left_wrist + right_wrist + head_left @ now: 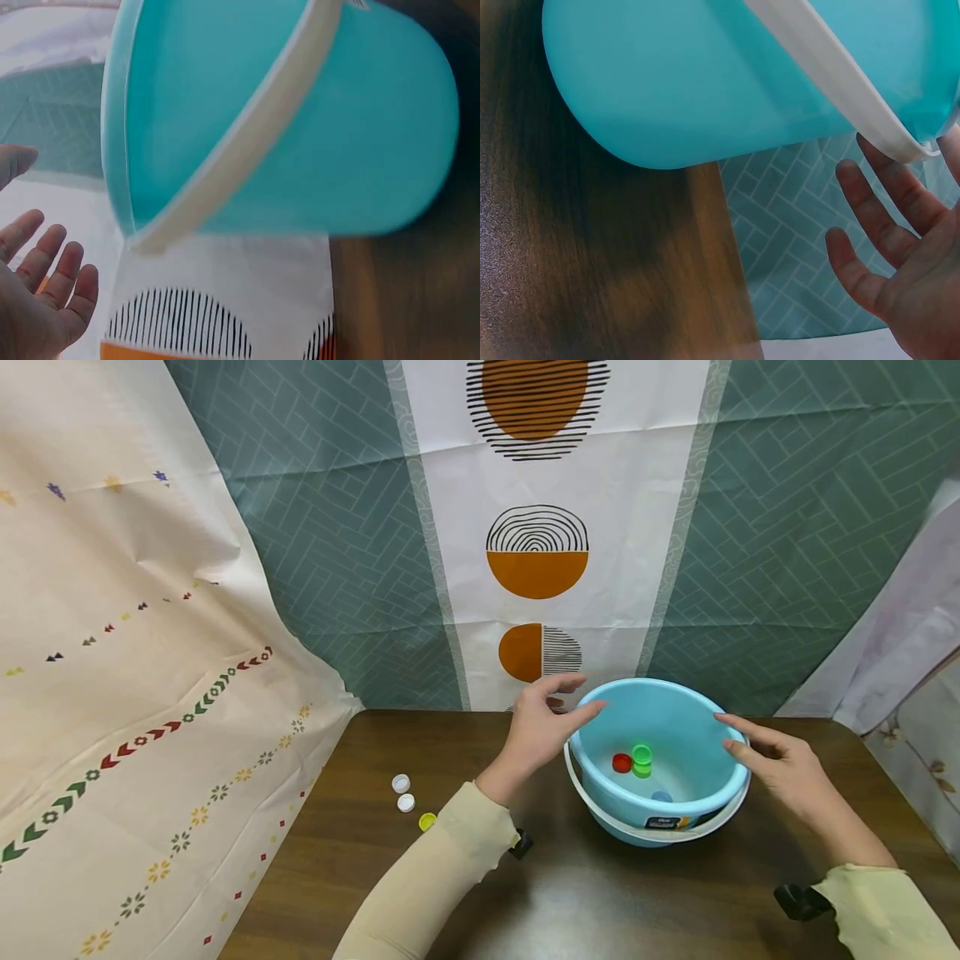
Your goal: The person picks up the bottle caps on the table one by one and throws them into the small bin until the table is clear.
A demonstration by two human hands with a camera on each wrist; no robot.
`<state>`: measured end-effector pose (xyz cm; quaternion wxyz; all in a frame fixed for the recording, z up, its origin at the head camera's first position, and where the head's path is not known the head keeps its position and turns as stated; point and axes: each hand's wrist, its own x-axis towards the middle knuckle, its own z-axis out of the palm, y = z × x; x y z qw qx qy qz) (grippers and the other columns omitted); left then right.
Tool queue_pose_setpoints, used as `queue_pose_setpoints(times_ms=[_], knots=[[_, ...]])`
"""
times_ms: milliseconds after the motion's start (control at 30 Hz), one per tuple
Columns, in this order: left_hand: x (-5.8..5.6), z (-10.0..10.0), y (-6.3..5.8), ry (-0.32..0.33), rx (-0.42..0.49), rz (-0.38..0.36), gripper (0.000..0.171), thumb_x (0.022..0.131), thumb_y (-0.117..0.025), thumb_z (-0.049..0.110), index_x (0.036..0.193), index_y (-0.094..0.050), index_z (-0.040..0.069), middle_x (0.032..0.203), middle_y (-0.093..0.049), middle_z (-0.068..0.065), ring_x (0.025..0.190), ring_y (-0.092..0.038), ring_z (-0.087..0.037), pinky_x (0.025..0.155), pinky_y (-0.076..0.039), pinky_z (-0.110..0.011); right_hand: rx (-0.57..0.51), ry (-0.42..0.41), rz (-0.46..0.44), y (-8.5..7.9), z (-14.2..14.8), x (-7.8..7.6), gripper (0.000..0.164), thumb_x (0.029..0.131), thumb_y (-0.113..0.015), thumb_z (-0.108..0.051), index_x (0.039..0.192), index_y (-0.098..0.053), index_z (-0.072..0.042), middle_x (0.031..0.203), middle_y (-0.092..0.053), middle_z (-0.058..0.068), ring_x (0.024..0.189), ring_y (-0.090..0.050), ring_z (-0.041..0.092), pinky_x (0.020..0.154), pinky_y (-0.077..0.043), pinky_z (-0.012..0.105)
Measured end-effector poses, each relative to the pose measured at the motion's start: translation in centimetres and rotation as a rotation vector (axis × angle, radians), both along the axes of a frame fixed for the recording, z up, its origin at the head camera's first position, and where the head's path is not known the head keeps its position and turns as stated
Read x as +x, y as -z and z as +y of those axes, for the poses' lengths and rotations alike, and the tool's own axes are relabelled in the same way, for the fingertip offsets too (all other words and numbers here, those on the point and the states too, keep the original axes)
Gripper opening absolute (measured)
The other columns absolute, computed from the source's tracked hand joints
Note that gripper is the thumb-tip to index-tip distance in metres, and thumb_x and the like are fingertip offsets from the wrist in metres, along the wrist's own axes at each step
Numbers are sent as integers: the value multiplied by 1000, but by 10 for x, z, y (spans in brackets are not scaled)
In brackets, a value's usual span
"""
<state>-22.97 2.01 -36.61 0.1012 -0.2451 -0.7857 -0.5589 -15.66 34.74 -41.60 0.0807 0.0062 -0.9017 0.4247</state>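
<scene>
A light blue bucket with a white handle stands on the wooden table, its mouth tilted toward the head camera. Inside on its bottom lie a red cap, two green caps and a blue cap. Just left of the rim is my left hand, thumb and fingers spread, with a gap to the bucket in the left wrist view. At the opposite side, my right hand has its index finger and thumb right at the rim; its other fingers extend loosely beside the handle's end.
Two white caps lie on the table left of the bucket. A yellow cap sits close to my left sleeve. Behind the table hangs a green and white patterned cloth, and a cream cloth borders the left side.
</scene>
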Motion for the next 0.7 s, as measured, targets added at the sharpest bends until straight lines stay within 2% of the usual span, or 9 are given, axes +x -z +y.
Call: queue_pose_setpoints(times_ms=[167, 267, 467, 567, 700], knots=[[-6, -24, 10, -52, 22, -24, 38, 78, -73, 42, 114, -64, 30, 110, -63, 9, 83, -65, -11, 71, -56, -24, 3, 1, 2, 0, 0, 0, 46, 91, -57, -41, 135, -50, -31, 133, -51, -12, 101, -39, -19, 70, -41, 8], [-12, -39, 18, -107, 20, -13, 35, 78, -73, 41, 110, -65, 30, 106, -64, 10, 89, -63, -8, 75, -55, -23, 5, 15, -3, -1, 0, 0, 46, 90, -57, -43, 134, -51, -32, 130, -50, -15, 101, -40, -17, 70, -41, 8], [-18, -76, 33, -216, 22, -34, 35, 76, -74, 44, 107, -67, 30, 104, -65, 9, 91, -64, -11, 79, -55, -33, 5, 17, -4, 0, 1, 0, 46, 90, -57, -43, 135, -50, -33, 135, -49, -13, 102, -37, -19, 71, -40, 6], [-20, -98, 40, -263, 30, -42, 36, 76, -75, 41, 108, -68, 26, 105, -67, 5, 94, -64, -15, 83, -54, -41, 2, 2, 9, 1, 2, 0, 46, 91, -57, -41, 135, -50, -32, 135, -49, -12, 102, -37, -20, 71, -40, 7], [-22, -128, 49, -334, 7, -52, 35, 77, -75, 39, 107, -69, 23, 105, -68, 2, 99, -62, -22, 85, -52, -44, 2, -2, 15, 2, 2, 0, 46, 91, -58, -40, 135, -50, -31, 134, -50, -13, 103, -37, -19, 70, -40, 8]])
